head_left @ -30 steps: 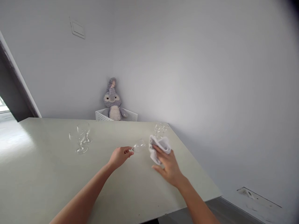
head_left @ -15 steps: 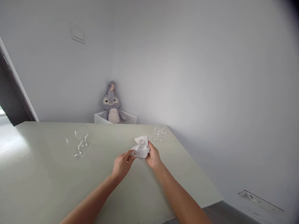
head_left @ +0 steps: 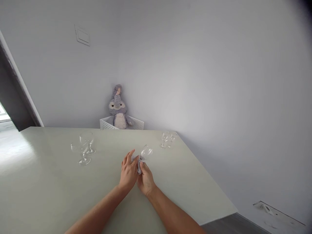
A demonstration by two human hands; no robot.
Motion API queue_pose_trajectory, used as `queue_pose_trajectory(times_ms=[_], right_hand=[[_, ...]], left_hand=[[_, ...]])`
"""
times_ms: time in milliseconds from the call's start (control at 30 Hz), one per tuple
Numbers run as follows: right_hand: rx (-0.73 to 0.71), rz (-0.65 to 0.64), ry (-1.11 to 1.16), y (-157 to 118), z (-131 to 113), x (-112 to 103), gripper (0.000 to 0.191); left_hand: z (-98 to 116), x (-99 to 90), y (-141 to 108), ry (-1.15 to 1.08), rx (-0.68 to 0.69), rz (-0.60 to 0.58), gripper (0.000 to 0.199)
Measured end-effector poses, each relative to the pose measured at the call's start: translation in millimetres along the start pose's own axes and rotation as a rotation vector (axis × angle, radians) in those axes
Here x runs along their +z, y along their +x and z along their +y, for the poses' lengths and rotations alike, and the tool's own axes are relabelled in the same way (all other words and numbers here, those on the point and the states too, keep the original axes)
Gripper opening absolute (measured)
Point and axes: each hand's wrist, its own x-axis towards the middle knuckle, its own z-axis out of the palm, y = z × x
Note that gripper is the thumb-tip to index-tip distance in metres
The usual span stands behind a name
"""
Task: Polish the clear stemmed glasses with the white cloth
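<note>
A clear stemmed glass (head_left: 147,151) is tilted over the table with its bowl pointing away from me. Around its lower end a pale grey-white cloth (head_left: 139,166) is bunched. My right hand (head_left: 145,180) is closed on the cloth, thumb on top. My left hand (head_left: 128,170) bears on the glass's stem end and the cloth from the left, some fingers stretched out. Palms and cloth hide the stem and foot, so the left hand's exact hold is partly hidden.
Two stemmed glasses, a nearer one (head_left: 83,155) and a farther one (head_left: 89,144), stand on the pale table (head_left: 109,208) at left. Two small glasses (head_left: 163,139) stand near the far right corner. A plush toy (head_left: 119,110) sits in a white basket (head_left: 136,123) beyond the edge.
The cloth has gone from the glass's bowl to its stem end, leaving the bowl bare and turned away. My right hand has moved left and nearer, against my left hand.
</note>
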Motion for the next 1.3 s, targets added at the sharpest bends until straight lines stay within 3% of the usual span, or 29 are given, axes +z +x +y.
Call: queue_pose_trajectory(times_ms=[100,167,267,367,467,600,700,800,867,967,1100,1200,1300], right_hand=[[-0.001,0.056,-0.070,2.1,-10.0,-5.3,0.033],[0.039,0.055,-0.140,1.4,-16.5,-7.6,0.036],[0.149,-0.087,-0.215,-1.8,-21.1,-6.8,0.042],[0.204,-0.192,-0.245,-2.8,-19.5,-3.9,0.044],[0.093,-0.063,-0.365,-0.8,-19.0,-5.2,0.041],[-0.262,0.162,-0.790,-2.6,-27.5,-11.3,0.033],[-0.561,0.017,-1.158,-9.4,-29.7,-10.1,0.033],[-0.715,-0.204,-1.390,-15.8,-18.8,-4.7,0.043],[-0.731,-0.249,-1.421,-17.8,-7.9,-2.5,0.048],[-0.698,-0.214,-1.363,-17.7,4.3,-3.6,0.049],[-0.661,-0.203,-1.286,-17.2,8.0,-3.7,0.046],[-0.600,-0.312,-1.321,-20.9,7.5,1.8,0.041],[-0.535,-0.447,-1.499,-31.4,4.9,7.8,0.029]], left_hand=[[3.2,-0.7,2.6,-0.247,-0.050,-0.145,0.030],[3.1,-4.2,6.6,-0.489,-0.221,-0.228,0.032],[2.5,-13.2,13.0,-0.931,-0.531,-0.404,0.052],[2.1,-20.8,17.7,-1.176,-0.647,-0.508,0.060],[-0.6,-20.7,21.1,-1.215,-0.645,-0.381,0.054],[-11.9,-12.0,23.6,-1.211,-0.703,-0.164,0.047],[-22.8,-5.7,23.4,-1.315,-0.813,-0.024,0.044],[-29.7,-3.7,23.5,-1.447,-0.876,0.037,0.035],[-31.6,-5.5,25.3,-1.505,-0.919,0.070,0.025],[-32.3,-11.6,31.1,-1.589,-0.977,0.128,0.012],[-31.7,-18.5,38.0,-1.632,-1.019,0.243,0.013],[-31.6,-20.6,39.2,-1.587,-0.906,0.333,0.017],[-32.1,-23.6,39.4,-1.495,-0.714,0.382,0.029]])
